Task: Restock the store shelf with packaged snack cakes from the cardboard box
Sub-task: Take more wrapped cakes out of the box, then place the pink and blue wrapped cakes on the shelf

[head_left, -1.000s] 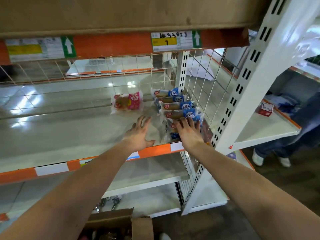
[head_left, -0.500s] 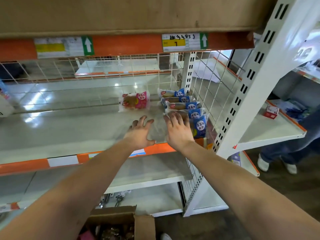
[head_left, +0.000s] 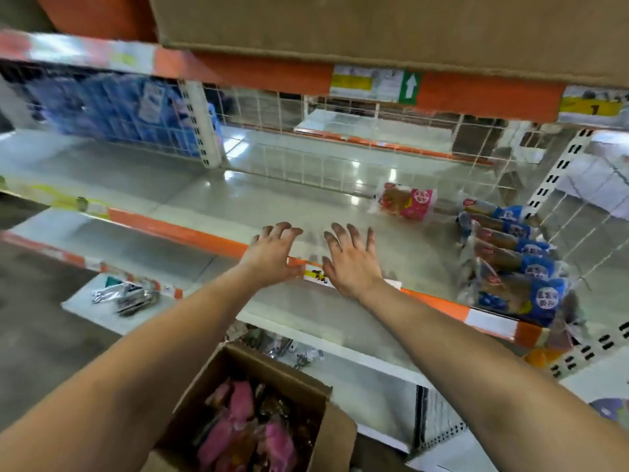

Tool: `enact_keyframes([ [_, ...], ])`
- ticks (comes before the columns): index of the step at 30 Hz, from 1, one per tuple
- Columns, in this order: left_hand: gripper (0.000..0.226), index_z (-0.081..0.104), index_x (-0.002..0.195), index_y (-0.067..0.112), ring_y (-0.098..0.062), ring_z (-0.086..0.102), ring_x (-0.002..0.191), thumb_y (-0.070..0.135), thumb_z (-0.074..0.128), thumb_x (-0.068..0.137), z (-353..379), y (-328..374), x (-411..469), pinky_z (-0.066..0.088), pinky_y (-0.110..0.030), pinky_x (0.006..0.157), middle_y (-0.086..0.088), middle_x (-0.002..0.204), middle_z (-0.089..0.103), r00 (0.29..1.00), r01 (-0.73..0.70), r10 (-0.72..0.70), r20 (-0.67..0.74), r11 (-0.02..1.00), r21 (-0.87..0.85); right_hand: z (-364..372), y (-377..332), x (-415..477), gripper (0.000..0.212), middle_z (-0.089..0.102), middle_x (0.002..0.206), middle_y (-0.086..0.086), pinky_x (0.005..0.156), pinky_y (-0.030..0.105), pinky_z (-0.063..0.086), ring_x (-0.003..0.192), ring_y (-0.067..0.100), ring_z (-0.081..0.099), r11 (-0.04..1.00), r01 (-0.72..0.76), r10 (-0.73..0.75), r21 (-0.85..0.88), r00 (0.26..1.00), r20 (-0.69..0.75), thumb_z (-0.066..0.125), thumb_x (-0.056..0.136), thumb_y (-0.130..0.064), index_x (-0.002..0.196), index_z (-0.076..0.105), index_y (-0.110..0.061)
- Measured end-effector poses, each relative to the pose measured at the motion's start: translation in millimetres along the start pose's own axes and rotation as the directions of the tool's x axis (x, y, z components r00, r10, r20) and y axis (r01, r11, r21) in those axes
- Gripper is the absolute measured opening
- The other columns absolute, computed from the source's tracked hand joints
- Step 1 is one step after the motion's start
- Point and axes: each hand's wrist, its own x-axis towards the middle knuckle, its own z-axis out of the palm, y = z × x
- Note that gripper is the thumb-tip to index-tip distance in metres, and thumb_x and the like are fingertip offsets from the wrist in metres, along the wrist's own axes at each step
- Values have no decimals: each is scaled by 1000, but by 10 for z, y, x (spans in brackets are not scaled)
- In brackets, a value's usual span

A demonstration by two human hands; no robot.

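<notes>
Two bare forearms reach forward from the bottom of the view toward a pale store shelf (head_left: 204, 199), and we see both hands side by side at its front edge. The left hand (head_left: 272, 253) has its fingers spread and slightly bent and holds nothing; its thumb lies by the orange strip (head_left: 177, 229) that runs along the shelf front. The right hand (head_left: 354, 260), just beside it, is spread wide, palm down, also holding nothing. We cannot tell whether either palm touches the shelf.

To the right, well apart from the hands, a row of blue-labelled snack cakes (head_left: 510, 253) overlaps from the front edge toward the back. One pink-labelled snack cake (head_left: 406, 201) lies alone on the shelf, nearer the wire grid (head_left: 306, 165) at the back.

Below the arms we see an open cardboard box (head_left: 204, 379), low in front of the shelving, with pink packs (head_left: 241, 403) inside. To its left, a lower shelf (head_left: 80, 303) carries a few silvery packets (head_left: 126, 296). Overhead, a brown carton (head_left: 374, 25) fills the top of the view, and beneath it hangs a price label (head_left: 410, 86) with a green arrow.
</notes>
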Motion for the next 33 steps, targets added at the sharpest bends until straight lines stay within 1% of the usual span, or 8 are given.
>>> enact_keyframes([
  [4,77,29,145,27,-30,28,135,44,65,79,-65,-491,-377,28,-42,109,-2,152,24,989,145,-145,1,989,-8,16,-585,144,56,13,159,4,114,56,-1,145,29,10,989,143,-142,42,989,-29,33,100,-39,150,24,-15],
  [9,77,27,146,27,-32,26,136,47,64,81,-46,-951,-867,28,-45,110,-4,153,23,957,288,-287,43,958,3,105,-1225,207,53,15,158,6,115,53,1,145,27,12,948,307,-310,84,951,13,33,100,-38,146,32,-13],
  [13,75,27,145,28,-32,19,140,48,63,82,17,-1175,-1217,23,-47,112,-3,153,22,917,384,-385,102,923,21,191,-1651,209,48,17,158,6,116,53,1,145,29,13,910,399,-406,114,913,46,29,102,-39,143,37,-17],
  [16,75,28,145,27,-32,13,142,48,63,82,94,-1296,-1429,20,-47,113,-4,154,20,870,463,-458,183,886,22,272,-1913,201,46,19,156,5,117,54,3,144,29,15,894,418,-435,161,896,93,31,101,-39,141,40,-17],
  [20,78,28,144,25,-33,13,141,52,63,79,326,-1433,-1635,22,-48,113,-6,154,19,811,515,-513,281,854,70,479,-2140,151,43,26,153,6,116,53,10,139,28,24,881,429,-458,200,879,132,35,99,-39,134,48,-17],
  [26,76,30,144,27,-34,14,141,49,63,79,806,-1493,-1871,25,-47,113,-7,154,20,740,576,-524,421,818,6,970,-2205,15,41,28,152,7,112,48,22,135,30,29,861,435,-489,262,849,200,38,98,-38,130,51,-15],
  [29,77,29,145,24,-34,17,140,50,62,80,1143,-1425,-2033,26,-46,112,-8,153,22,680,610,-526,511,792,5,1265,-2179,-77,43,26,153,9,110,49,28,136,32,28,867,387,-479,314,823,306,38,98,-38,131,50,-14],
  [33,77,30,144,25,-33,24,138,50,63,79,1636,-1295,-2255,27,-43,112,-9,151,25,616,650,-512,598,760,-20,1673,-2120,-217,41,21,155,7,107,49,31,138,33,25,872,380,-483,308,773,411,37,99,-38,133,47,-16],
])
